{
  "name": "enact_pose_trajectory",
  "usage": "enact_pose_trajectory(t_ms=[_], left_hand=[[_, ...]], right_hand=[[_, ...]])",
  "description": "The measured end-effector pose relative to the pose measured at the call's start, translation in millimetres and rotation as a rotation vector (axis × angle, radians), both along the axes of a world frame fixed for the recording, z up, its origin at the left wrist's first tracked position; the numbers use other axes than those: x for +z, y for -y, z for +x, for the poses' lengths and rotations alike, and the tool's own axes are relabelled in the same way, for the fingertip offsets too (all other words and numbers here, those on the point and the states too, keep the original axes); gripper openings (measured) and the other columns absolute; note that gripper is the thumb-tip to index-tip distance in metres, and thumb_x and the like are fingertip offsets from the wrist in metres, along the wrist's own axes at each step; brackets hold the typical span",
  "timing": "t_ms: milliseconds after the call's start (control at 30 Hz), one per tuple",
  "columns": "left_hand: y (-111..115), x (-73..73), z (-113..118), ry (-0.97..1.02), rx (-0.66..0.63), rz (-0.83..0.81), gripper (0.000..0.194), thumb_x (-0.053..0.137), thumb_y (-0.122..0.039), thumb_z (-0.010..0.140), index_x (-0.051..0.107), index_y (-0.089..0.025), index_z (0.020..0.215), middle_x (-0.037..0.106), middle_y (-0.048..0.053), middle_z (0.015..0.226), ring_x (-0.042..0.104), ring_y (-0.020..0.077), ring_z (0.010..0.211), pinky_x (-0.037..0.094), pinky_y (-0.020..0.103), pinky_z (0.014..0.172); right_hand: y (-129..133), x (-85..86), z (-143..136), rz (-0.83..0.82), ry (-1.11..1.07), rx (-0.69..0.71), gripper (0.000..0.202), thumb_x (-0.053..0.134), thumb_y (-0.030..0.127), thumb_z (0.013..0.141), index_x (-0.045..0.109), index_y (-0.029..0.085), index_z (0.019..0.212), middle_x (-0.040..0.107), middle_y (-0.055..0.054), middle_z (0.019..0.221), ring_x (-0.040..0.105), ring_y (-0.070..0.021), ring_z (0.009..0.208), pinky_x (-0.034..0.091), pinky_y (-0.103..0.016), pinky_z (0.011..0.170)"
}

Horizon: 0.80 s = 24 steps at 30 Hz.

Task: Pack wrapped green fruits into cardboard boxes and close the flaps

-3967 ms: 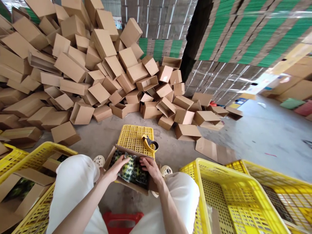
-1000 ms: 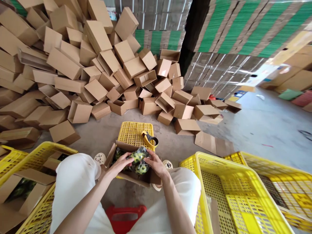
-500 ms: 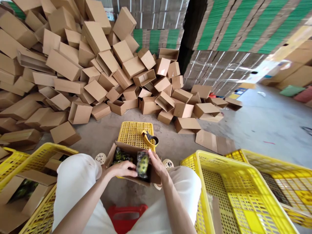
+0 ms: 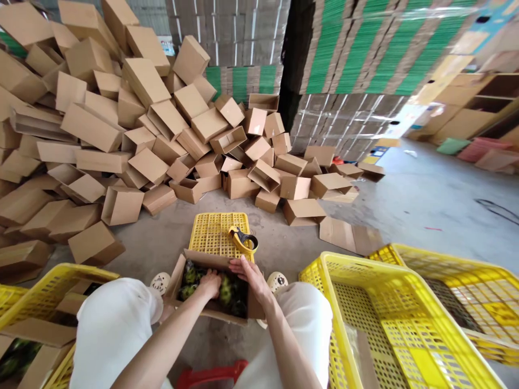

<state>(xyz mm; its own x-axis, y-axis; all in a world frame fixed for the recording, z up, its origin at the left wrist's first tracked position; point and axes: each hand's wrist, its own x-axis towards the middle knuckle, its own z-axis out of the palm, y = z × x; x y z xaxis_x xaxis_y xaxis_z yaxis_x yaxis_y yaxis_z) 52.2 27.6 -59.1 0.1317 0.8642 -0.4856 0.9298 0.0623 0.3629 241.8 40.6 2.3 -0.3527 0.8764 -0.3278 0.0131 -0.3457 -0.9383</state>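
An open cardboard box point(image 4: 181, 309) stands between my knees, against the near part of an upturned yellow crate point(image 4: 217, 227). Inside it lie several yellow-green, dark-spotted items in clear plastic point(image 4: 227, 290); their exact kind is unclear. My left hand point(image 4: 210, 283) reaches down among them near the middle of the box, its fingertips hidden. At the box's right end, my right hand point(image 4: 250, 275) has its fingers stretched out and nothing in its grip. On the crate, just beyond the box, rests a yellow and black tape dispenser point(image 4: 244, 241).
Yellow crates stand at my right point(image 4: 367, 302) and left point(image 4: 87, 270); the left one holds open boxes of similar items. A large heap of cardboard boxes point(image 4: 150, 165) spreads ahead. Flattened cardboard stacks point(image 4: 344, 119) rise behind. Part of a red stool point(image 4: 213, 374) shows below me.
The wrapped item held upright at the box's right side has gone down into the box. My right hand has let go and straightened; my left hand reaches deeper. The view has shifted right.
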Motion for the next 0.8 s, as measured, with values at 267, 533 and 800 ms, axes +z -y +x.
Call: enact_pose_trajectory(t_ms=[267,533,800], left_hand=[[3.6,-1.9,-2.8,-0.139,-0.171,-0.020,0.055,0.076,-0.006,0.062,0.076,-0.017,0.115,0.058,0.025,0.150,0.043,0.0479,0.146,0.037,0.061,0.114],[3.7,23.2,-47.7,0.078,-0.169,0.084,0.027,0.059,-0.017,0.089,0.072,-0.025,0.112,0.077,0.009,0.124,0.067,0.0286,0.125,0.041,0.046,0.115],[35.8,74.9,-48.2,0.958,0.431,0.254,0.044,0.070,-0.050,0.086,0.068,-0.020,0.118,0.072,0.012,0.134,0.067,0.0287,0.125,0.052,0.040,0.109]], right_hand=[[1.5,-1.8,-1.2,-0.018,-0.015,-0.011,0.074,0.045,0.085,0.091,0.079,0.023,0.114,0.080,-0.012,0.116,0.072,-0.0311,0.115,0.049,-0.051,0.107],[0.3,-6.8,-2.2,0.031,-0.008,0.030,0.073,0.051,0.084,0.089,0.078,0.022,0.116,0.079,-0.011,0.117,0.070,-0.0302,0.114,0.053,-0.047,0.102],[10.0,-5.3,-4.8,0.002,-0.022,0.293,0.064,0.084,0.064,0.073,0.075,0.029,0.126,0.076,-0.004,0.121,0.069,-0.0272,0.107,0.060,-0.035,0.080]])
